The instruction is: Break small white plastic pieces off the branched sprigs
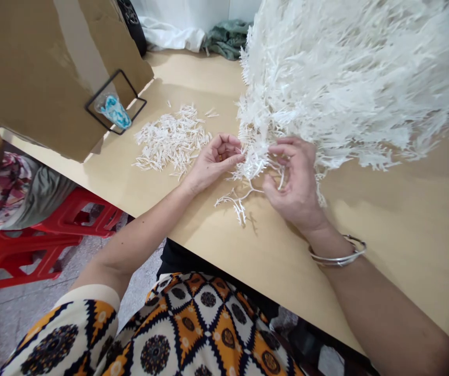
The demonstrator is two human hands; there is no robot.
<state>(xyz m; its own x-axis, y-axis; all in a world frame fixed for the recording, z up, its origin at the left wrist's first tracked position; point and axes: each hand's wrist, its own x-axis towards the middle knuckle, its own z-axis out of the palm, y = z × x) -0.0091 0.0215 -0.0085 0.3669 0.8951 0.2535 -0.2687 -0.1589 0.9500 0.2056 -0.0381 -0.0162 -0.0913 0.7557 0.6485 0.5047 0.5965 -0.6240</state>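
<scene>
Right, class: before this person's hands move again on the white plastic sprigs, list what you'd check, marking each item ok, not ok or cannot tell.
1. Does the left hand grip the white sprig? Ok: its fingers are curled onto it.
2. Does the right hand grip the same sprig? Ok: its fingers pinch the strands.
3. Is the sprig separate from the big white heap? Cannot tell: the strands overlap.
4. Does the pile of loose sticks lie apart from the heap? Ok: bare table shows between them.
5. Are the bangles on the right wrist clear of the strands? Ok.
</scene>
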